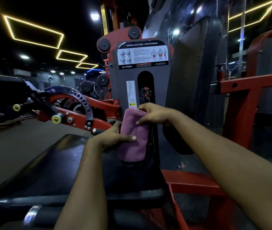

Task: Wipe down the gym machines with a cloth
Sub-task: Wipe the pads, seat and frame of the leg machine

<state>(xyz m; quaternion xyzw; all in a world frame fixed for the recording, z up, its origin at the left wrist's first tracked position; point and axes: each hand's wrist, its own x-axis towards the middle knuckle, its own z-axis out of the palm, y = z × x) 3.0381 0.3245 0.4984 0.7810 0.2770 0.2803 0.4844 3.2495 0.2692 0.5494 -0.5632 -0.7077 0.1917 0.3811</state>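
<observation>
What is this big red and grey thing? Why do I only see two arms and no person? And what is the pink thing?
The camera sits on the person's head, so you see what they see: only their own two arms reaching forward.

The big thing is a gym machine. The label on its grey cover reads "Seated Leg Curl / Leg Extension", so it is for exercising legs. The black pad under the arms is probably the seat.

The pink thing is a folded cloth for wiping the machine clean. The left hand holds its middle, with the thumb across the front. The right hand grips its top end. The cloth is in front of the grey cover, but I cannot tell whether it touches it.
</observation>
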